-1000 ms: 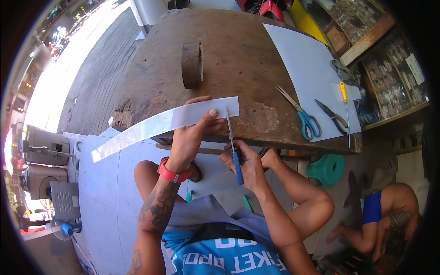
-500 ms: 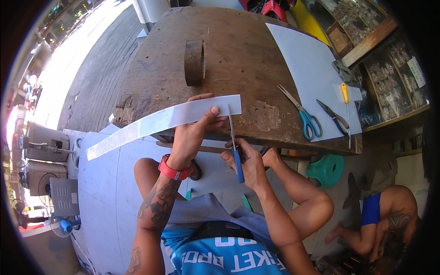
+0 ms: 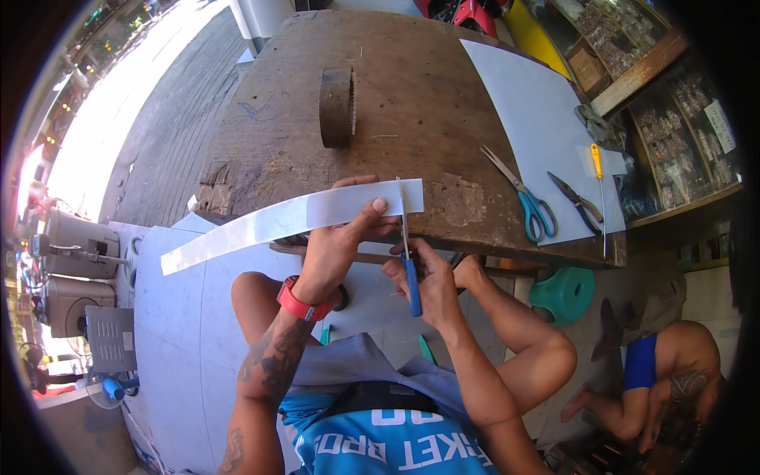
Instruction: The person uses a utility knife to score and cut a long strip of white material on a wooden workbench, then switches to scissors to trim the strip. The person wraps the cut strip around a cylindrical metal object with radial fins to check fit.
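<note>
A long white plastic-looking strip (image 3: 261,221) stretches from the lower left up to the table's near edge. Close to its right end, my left hand (image 3: 348,237) pinches it, thumb on top and fingers beneath. My right hand (image 3: 427,277) is closed round the blue handles of a pair of scissors (image 3: 412,286). The blades stand across the strip just right of my left thumb, so a short end piece sticks out beyond them. Whether the blades have cut through cannot be made out.
On the wooden table (image 3: 412,95) lie a brown ring-shaped band (image 3: 336,108), teal-handled scissors (image 3: 532,207), pliers (image 3: 576,203), a yellow-handled screwdriver (image 3: 598,170) and a large white sheet (image 3: 526,119). A green stool (image 3: 564,296) stands beneath at right. Another person (image 3: 665,372) crouches lower right.
My left hand and the strip have shifted slightly right and down. The scissor blades now cross the strip's full width, where before they reached only partway.
</note>
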{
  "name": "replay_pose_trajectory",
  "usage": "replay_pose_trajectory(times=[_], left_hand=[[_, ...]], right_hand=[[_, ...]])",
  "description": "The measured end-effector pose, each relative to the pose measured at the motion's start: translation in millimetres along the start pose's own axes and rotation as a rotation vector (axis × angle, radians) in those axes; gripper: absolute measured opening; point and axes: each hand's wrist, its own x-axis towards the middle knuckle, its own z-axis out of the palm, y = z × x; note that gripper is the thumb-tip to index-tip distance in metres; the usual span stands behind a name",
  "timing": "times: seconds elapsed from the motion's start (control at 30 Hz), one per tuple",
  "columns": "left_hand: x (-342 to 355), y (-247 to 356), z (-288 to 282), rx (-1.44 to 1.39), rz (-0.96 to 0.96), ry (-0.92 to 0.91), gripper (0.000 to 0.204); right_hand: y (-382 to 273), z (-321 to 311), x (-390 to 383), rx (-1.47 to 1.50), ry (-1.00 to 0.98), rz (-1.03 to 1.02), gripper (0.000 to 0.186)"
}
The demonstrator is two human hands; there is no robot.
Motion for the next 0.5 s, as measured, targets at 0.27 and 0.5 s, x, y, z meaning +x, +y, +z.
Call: replay_pose_trajectory(times=[0.27,0.5], left_hand=[[-7.6,-2.5,1.0,0.024,-0.031,0.046,0.053],[-12.7,25.8,-23.7,0.086,0.253,0.183,0.051]], right_hand=[[-3.7,0.2,1.9,0.072,-0.068,0.176,0.043],[-59.7,-72.6,-8.4,-0.380,0.146,-0.133,0.061]])
